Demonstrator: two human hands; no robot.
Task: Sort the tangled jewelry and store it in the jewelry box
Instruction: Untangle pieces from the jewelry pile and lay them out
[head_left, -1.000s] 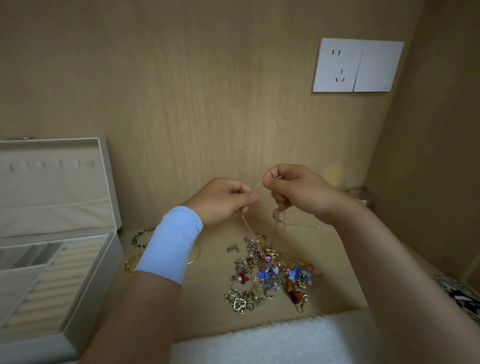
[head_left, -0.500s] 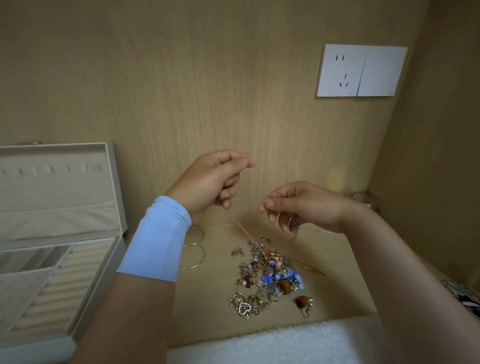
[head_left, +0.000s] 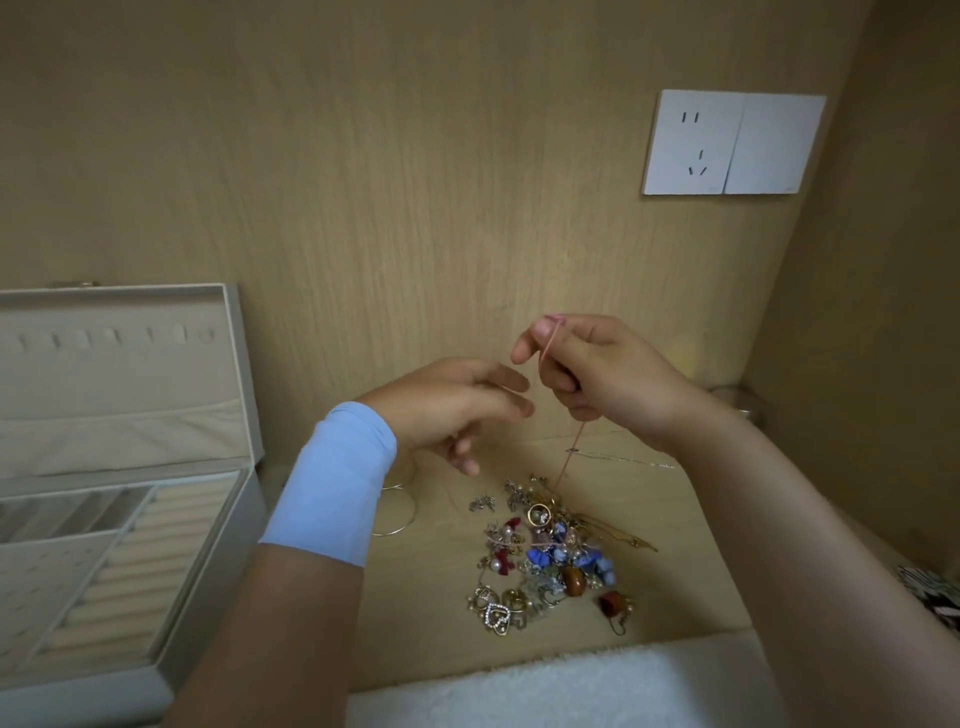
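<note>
Head view: early going, I'd judge. Tangled pile (head_left: 545, 551) lies on the shelf (head_left: 441, 623) btw the arms, well apart from the open jewelry box (head_left: 208, 597) at left; no pieces visible in its trays. Right hand (head_left: 613, 379) pinches a pink cord (head_left: 574, 447) w/ thumb & forefinger. Left hand (head_left: 452, 405) is loose, fingers straight, gripping nothing. Cord runs near-vertical, top end at the fingertips, bottom end in the pile. Left to do: free it, sort, store.

One open beige jewelry box (head_left: 218, 582), one tangled jewelry heap (head_left: 545, 556), one thin pink cord (head_left: 574, 447), two silver wire hoops (head_left: 413, 512), two white wall plates (head_left: 693, 143).
</note>
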